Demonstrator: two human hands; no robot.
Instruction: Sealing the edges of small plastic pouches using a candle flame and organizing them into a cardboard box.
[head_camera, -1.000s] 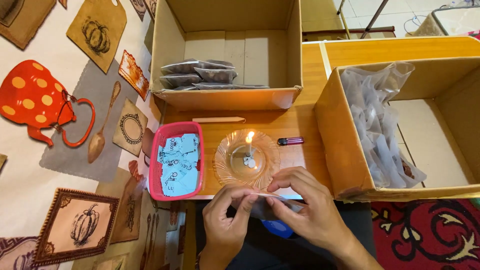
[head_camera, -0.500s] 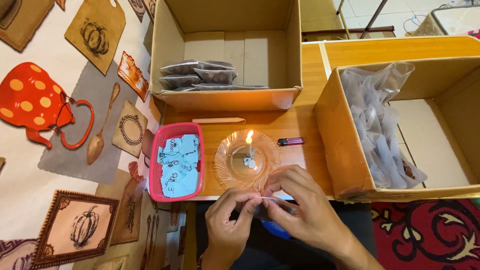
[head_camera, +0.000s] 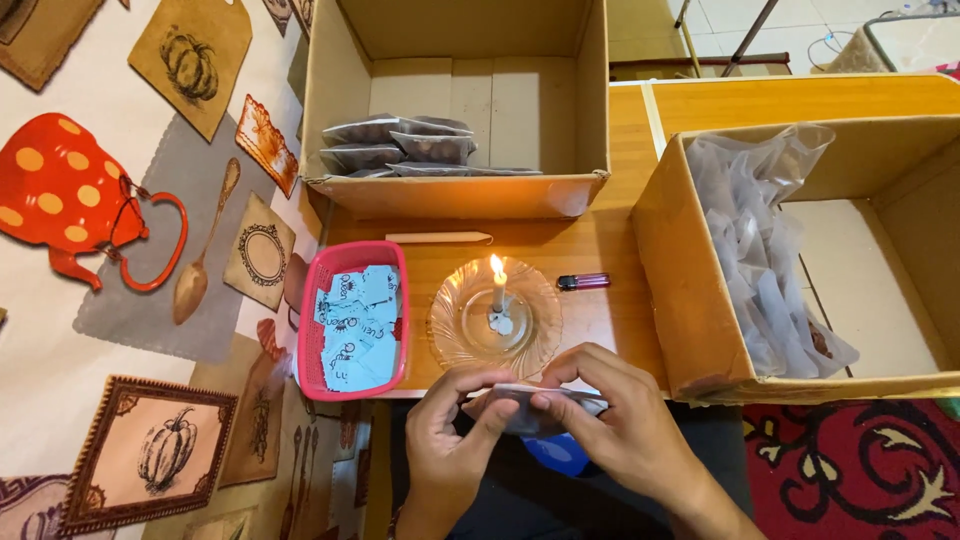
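Note:
My left hand (head_camera: 450, 430) and my right hand (head_camera: 615, 425) both pinch a small clear plastic packet (head_camera: 530, 405) at the near edge of a low wooden table (head_camera: 610, 300). Just beyond the packet stands a glass saucer (head_camera: 470, 335) with a short lit candle (head_camera: 497, 290) in its middle. To the left of the saucer sits a pink plastic tray (head_camera: 305, 330) holding several light blue paper slips (head_camera: 355, 325). A small purple lighter (head_camera: 583, 282) lies right of the saucer.
A cardboard box (head_camera: 450, 195) at the back holds several sealed dark packets (head_camera: 400, 145). Another cardboard box (head_camera: 690, 300) on the right holds a heap of clear bags (head_camera: 760, 250). A flat wooden stick (head_camera: 438, 238) lies behind the saucer. A patterned cloth (head_camera: 120, 300) covers the floor left.
Both hands have shifted slightly while working the packet between the fingers, which now shows more plainly. The candle still burns; nothing else has moved.

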